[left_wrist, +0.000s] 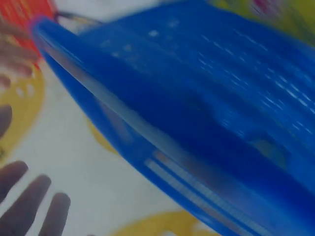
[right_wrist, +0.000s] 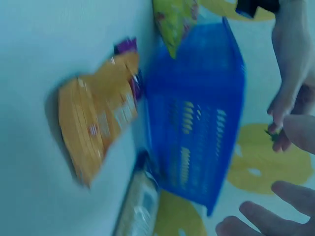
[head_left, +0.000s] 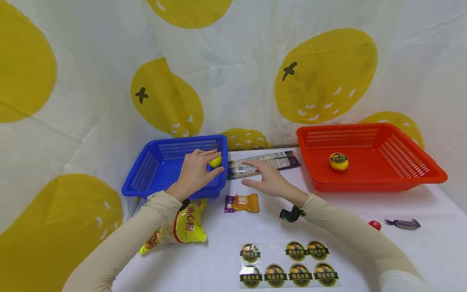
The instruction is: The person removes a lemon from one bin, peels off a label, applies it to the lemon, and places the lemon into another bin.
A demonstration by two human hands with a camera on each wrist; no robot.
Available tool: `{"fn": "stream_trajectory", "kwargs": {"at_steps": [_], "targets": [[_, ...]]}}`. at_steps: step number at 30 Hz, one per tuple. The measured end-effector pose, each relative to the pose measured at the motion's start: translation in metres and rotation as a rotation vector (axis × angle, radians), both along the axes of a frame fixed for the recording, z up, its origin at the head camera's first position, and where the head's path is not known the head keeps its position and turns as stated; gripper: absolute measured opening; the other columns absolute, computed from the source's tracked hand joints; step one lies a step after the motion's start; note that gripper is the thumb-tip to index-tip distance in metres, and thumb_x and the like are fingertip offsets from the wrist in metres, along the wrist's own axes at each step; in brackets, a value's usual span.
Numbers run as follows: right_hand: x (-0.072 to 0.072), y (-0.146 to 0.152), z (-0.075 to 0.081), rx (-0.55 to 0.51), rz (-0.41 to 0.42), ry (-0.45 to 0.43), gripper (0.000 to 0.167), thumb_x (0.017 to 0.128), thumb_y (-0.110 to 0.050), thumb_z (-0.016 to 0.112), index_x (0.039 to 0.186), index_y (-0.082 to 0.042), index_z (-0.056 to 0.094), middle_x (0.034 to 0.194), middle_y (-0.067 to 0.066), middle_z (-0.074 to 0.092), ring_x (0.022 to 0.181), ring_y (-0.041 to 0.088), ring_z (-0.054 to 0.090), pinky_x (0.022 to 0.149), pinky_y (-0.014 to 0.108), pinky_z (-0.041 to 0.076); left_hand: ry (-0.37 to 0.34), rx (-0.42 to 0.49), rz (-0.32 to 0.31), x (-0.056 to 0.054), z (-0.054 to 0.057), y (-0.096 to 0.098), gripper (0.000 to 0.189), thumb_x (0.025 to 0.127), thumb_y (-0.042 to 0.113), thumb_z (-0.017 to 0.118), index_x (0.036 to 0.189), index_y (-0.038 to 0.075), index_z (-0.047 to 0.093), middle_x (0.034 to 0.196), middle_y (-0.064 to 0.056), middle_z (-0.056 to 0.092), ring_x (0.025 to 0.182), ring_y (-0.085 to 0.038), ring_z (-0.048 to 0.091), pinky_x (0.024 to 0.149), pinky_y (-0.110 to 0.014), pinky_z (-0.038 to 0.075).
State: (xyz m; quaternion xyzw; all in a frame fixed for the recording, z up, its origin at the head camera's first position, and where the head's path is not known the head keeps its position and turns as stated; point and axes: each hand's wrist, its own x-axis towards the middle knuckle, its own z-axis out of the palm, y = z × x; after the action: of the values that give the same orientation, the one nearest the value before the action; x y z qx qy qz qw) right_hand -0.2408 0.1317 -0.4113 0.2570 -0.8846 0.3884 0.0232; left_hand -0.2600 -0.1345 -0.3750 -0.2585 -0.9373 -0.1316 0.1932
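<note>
My left hand (head_left: 198, 170) is over the right side of the blue basket (head_left: 160, 166), fingers extended. Just past its fingertips shows a small yellow fruit (head_left: 216, 162), which in the left wrist view appears as a dim round shape (left_wrist: 268, 150) inside the basket. Spread fingers (left_wrist: 24, 201) in that view hold nothing. My right hand (head_left: 268, 180) hovers with thumb and fingers apart, in front of the long dark packets (head_left: 284, 162). Nothing is between its fingers. Nearby on the table lie an orange snack packet (head_left: 247, 202) and a small purple packet (head_left: 229, 204).
A red basket (head_left: 416, 178) at the right holds a yellow fruit with a dark label (head_left: 339, 161). A yellow pasta bag (head_left: 189, 225) lies below the left forearm. A sticker sheet (head_left: 273, 253) lies in front. A red candy (head_left: 374, 225) and purple candy (head_left: 403, 224) lie right.
</note>
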Motion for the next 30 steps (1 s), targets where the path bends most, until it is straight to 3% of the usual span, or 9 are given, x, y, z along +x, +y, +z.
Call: {"fn": "stream_trajectory", "kwargs": {"at_steps": [4, 9, 11, 16, 19, 22, 24, 26, 30], "targets": [[-0.006, -0.024, -0.013, -0.009, 0.008, -0.040, 0.067, 0.095, -0.037, 0.073, 0.154, -0.016, 0.047, 0.157, 0.009, 0.051, 0.143, 0.034, 0.050, 0.110, 0.054, 0.048, -0.041, 0.012, -0.025, -0.020, -0.006, -0.025, 0.053, 0.089, 0.039, 0.079, 0.136, 0.018, 0.068, 0.136, -0.004, 0.070, 0.106, -0.032, 0.064, 0.088, -0.048, 0.051], [-0.012, -0.044, -0.018, -0.003, 0.025, -0.057, 0.071, 0.097, -0.042, 0.068, 0.157, -0.012, 0.042, 0.161, 0.010, 0.046, 0.150, 0.035, 0.042, 0.117, 0.058, 0.039, -0.169, 0.044, -0.043, -0.039, -0.008, -0.054, 0.055, 0.089, 0.036, 0.080, 0.139, 0.019, 0.066, 0.134, -0.006, 0.071, 0.105, -0.031, 0.062, 0.093, -0.048, 0.051], [-0.014, -0.049, -0.019, -0.010, 0.032, -0.071, 0.071, 0.098, -0.042, 0.067, 0.157, -0.012, 0.041, 0.162, 0.011, 0.043, 0.151, 0.035, 0.039, 0.119, 0.058, 0.036, -0.219, 0.036, -0.035, -0.044, -0.007, -0.062, 0.056, 0.088, 0.035, 0.081, 0.139, 0.020, 0.066, 0.125, -0.007, 0.075, 0.095, -0.028, 0.062, 0.093, -0.047, 0.050], [-0.018, -0.056, -0.023, -0.013, 0.045, -0.110, 0.069, 0.100, -0.041, 0.064, 0.159, -0.014, 0.039, 0.165, 0.013, 0.037, 0.154, 0.035, 0.033, 0.121, 0.058, 0.031, -0.398, 0.006, 0.009, -0.053, 0.001, -0.073, 0.058, 0.088, 0.038, 0.081, 0.141, 0.024, 0.064, 0.086, -0.012, 0.073, 0.059, -0.022, 0.045, 0.068, -0.039, 0.045], [-0.019, -0.058, -0.025, -0.007, 0.059, -0.122, 0.068, 0.101, -0.041, 0.063, 0.158, -0.012, 0.040, 0.166, 0.015, 0.035, 0.155, 0.038, 0.031, 0.122, 0.059, 0.029, -0.485, -0.014, 0.055, -0.056, 0.006, -0.076, 0.059, 0.089, 0.042, 0.079, 0.143, 0.027, 0.062, 0.106, -0.013, 0.076, 0.077, -0.026, 0.062, 0.077, -0.042, 0.052], [-0.020, -0.058, -0.027, -0.001, 0.065, -0.129, 0.068, 0.101, -0.041, 0.063, 0.158, -0.011, 0.041, 0.167, 0.016, 0.032, 0.155, 0.039, 0.029, 0.122, 0.060, 0.028, -0.501, -0.048, 0.069, -0.062, 0.011, -0.079, 0.059, 0.089, 0.045, 0.078, 0.143, 0.027, 0.062, 0.138, -0.009, 0.068, 0.102, -0.026, 0.063, 0.094, -0.047, 0.052], [-0.020, -0.057, -0.027, -0.002, 0.063, -0.133, 0.068, 0.101, -0.042, 0.063, 0.157, -0.011, 0.041, 0.168, 0.015, 0.032, 0.156, 0.039, 0.029, 0.122, 0.061, 0.028, -0.507, -0.061, 0.068, -0.067, 0.015, -0.080, 0.059, 0.088, 0.045, 0.078, 0.142, 0.026, 0.063, 0.142, -0.009, 0.065, 0.092, -0.025, 0.063, 0.091, -0.046, 0.052], [-0.021, -0.057, -0.027, -0.007, 0.063, -0.136, 0.068, 0.100, -0.041, 0.064, 0.157, -0.012, 0.041, 0.168, 0.015, 0.032, 0.155, 0.039, 0.029, 0.122, 0.061, 0.028, -0.524, -0.066, 0.064, -0.072, 0.016, -0.081, 0.058, 0.088, 0.045, 0.079, 0.141, 0.026, 0.064, 0.141, -0.011, 0.066, 0.071, -0.024, 0.049, 0.081, -0.044, 0.049], [-0.021, -0.059, -0.028, -0.030, 0.066, -0.144, 0.067, 0.100, -0.040, 0.066, 0.157, -0.012, 0.042, 0.167, 0.015, 0.034, 0.155, 0.039, 0.030, 0.122, 0.060, 0.029, -0.586, -0.084, 0.043, -0.084, 0.011, -0.085, 0.055, 0.088, 0.034, 0.081, 0.139, 0.021, 0.065, 0.142, -0.014, 0.064, 0.081, -0.028, 0.061, 0.086, -0.045, 0.051]]}}
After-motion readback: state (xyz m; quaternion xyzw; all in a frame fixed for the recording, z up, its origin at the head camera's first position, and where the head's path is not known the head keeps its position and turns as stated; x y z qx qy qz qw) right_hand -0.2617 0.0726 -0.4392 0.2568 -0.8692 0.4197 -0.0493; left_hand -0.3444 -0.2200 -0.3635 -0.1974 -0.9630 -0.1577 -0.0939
